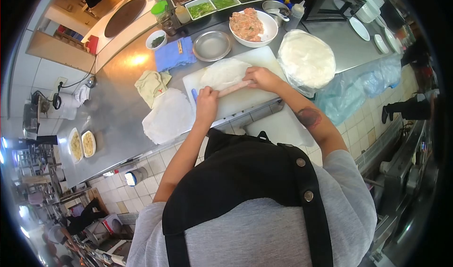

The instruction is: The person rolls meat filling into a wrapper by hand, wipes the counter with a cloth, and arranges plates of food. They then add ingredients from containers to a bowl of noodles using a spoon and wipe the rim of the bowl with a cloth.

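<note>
Pressing down on a long, pale pink roll [233, 87] of thin wrapper, the person works at the middle of a white rectangular plastic cutting board [250, 101]. The left hand [206, 104] covers the roll's left end and the right hand [262, 78] its right end, each with fingers curled down onto it. The roll lies across the near edge of a round translucent wrapper sheet [224, 72] spread flat on the board. Beyond the board stand a round steel dish [212, 45] and a white bowl of pink minced filling [252, 26]. A blue folded cloth [174, 54] lies beyond the board's left corner. Right of the board sits a bagged stack of round white wrappers [306, 59]; left of it, another loose white stack [167, 116].
</note>
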`<state>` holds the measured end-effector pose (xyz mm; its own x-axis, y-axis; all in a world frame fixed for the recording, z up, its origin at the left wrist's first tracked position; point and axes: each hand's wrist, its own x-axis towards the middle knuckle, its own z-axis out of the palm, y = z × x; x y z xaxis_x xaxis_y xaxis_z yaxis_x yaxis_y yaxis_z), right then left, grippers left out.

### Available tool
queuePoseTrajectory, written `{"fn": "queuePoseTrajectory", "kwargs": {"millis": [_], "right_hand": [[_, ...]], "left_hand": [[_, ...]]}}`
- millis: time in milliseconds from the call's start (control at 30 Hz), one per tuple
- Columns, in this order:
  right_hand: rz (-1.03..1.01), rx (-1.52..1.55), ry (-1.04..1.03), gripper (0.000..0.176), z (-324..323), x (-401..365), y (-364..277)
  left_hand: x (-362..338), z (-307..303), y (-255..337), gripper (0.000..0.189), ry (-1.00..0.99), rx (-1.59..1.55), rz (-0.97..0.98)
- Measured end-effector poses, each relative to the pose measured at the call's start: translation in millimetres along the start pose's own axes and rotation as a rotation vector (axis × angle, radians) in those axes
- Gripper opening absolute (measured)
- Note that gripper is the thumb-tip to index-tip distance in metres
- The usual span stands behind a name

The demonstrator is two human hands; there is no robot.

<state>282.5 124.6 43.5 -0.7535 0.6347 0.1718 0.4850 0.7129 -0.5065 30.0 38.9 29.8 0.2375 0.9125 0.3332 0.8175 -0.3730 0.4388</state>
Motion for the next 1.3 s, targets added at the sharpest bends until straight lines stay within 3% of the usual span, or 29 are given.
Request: {"fn": "queuePoseTrajectory", "kwargs": {"millis": [300, 500, 567, 667, 733, 900, 967, 1033, 1167, 1300], "right_hand": [[0.069, 0.066, 0.016, 0.024, -7.7, -3.2, 2.9], [0.167, 0.097, -0.139, 0.021, -23.5, 11.6, 3.6], [0.149, 0.105, -0.174, 0.018, -21.7, 17.3, 12.9], [0.181, 0.119, -0.219, 0.01, -16.4, 26.0, 22.3], [0.092, 0.056, -0.12, 0.007, -14.5, 29.1, 24.4], [0.07, 0.012, -0.098, 0.011, -14.4, 32.3, 22.6], [0.027, -0.02, -0.077, 0.016, -8.6, 32.5, 17.4], [-0.08, 0.038, 0.086, 0.022, 0.5, 31.5, 9.4], [-0.107, -0.047, -0.005, 0.025, 10.4, 28.1, 4.3], [-0.149, -0.19, 0.125, 0.025, 18.0, 22.7, -15.8]], "left_hand": [[-2.0, -6.7, -8.0, 0.023, -0.013, 0.048, 0.008], [18.2, -21.2, -18.5, 0.02, -0.201, -0.098, -0.079], [27.3, -30.3, -18.6, 0.017, -0.362, -0.103, -0.143], [32.9, -23.3, -37.0, 0.012, -0.371, -0.154, -0.102], [36.8, -22.2, -41.6, 0.01, -0.33, -0.153, -0.075], [44.2, -20.7, -43.5, 0.006, -0.305, -0.123, -0.092], [43.5, -16.8, -44.0, 0.009, -0.31, -0.04, -0.065], [38.9, -12.8, -42.1, 0.013, -0.263, -0.021, -0.066], [26.0, -14.4, -22.2, 0.03, -0.21, 0.074, -0.077], [15.6, -19.7, 3.5, 0.032, -0.156, 0.174, 0.057]]}}
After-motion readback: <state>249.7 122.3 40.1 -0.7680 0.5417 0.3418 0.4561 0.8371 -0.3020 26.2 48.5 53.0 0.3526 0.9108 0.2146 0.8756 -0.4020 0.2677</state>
